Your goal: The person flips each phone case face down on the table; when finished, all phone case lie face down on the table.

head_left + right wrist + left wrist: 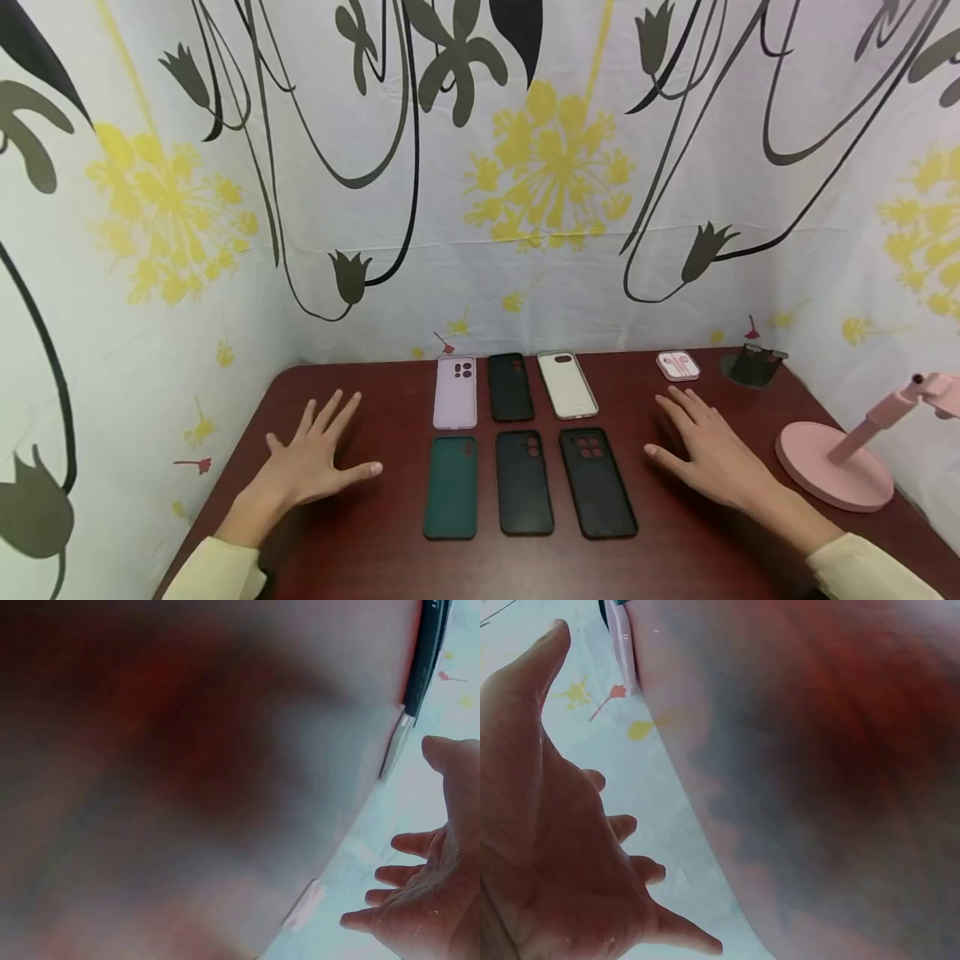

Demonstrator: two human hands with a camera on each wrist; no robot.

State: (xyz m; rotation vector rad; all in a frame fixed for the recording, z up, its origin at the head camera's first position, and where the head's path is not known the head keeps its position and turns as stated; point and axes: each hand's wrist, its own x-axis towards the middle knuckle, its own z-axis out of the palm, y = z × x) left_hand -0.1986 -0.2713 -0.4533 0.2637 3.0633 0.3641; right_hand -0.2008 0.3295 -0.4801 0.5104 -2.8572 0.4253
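Several phone cases lie in two rows on the dark red table (pixel 360 550). The back row has a lilac case (pixel 455 400), a black case (pixel 510 392) and a white case (pixel 567 387). In front are a green case (pixel 451 492), a dark case (pixel 523 487) and a black case with a square camera cutout (pixel 597 487). My left hand (pixel 311 458), fingers spread, is left of the green and lilac cases and holds nothing. To the right of the cases is my right hand (pixel 708 450), its fingers extended and holding nothing.
A pink stand with a round base (pixel 832 467) is at the right, beyond my right hand. Near the back right corner are a small white-and-pink earphone box (pixel 678 365) and a dark holder (pixel 753 365). Patterned white cloth (pixel 450 217) hangs behind and at both sides.
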